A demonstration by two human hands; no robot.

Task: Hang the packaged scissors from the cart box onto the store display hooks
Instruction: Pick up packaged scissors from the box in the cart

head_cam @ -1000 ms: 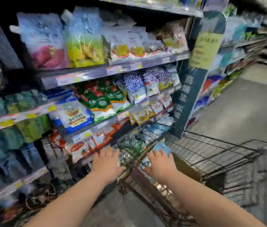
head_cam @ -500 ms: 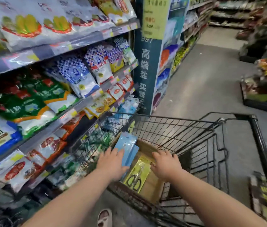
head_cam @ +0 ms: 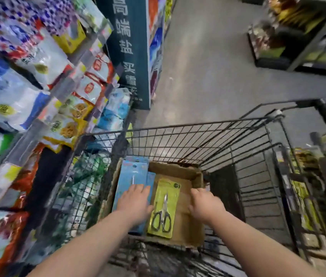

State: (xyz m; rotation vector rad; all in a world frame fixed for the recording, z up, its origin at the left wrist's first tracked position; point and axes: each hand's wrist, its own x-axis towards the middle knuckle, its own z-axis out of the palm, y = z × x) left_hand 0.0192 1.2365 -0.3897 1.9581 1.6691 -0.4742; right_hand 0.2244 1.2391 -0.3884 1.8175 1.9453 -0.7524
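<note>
**Clerk:** Entry one, the landmark?

**Checker:** Cardboard box, open top. The wire shopping cart surrounds the box.

**Clerk:** Contents?

**Checker:** One pair of packaged scissors on a yellow-green card, flat on the box floor, handles toward the near wall. Beside it, against the box's left wall, is a stack of blue carded packs with their far ends propped above the rim. The goods inside them are too blurred to name.

**Clerk:** Hands?

**Checker:** Left hand is inside the box. Its fingers are straight and laid flat on the blue packs, thumb out toward the yellow-green card. Right hand is at the box's right wall, fingers bent downward. Cannot tell whether it grips the wall or only hangs over it.

**Clerk:** Surroundings?

**Checker:** Store shelves of bagged goods stand left of the box. A dark teal sign panel with white characters stands beyond the box, to the far left. Grey floor lies beyond the box.
</note>
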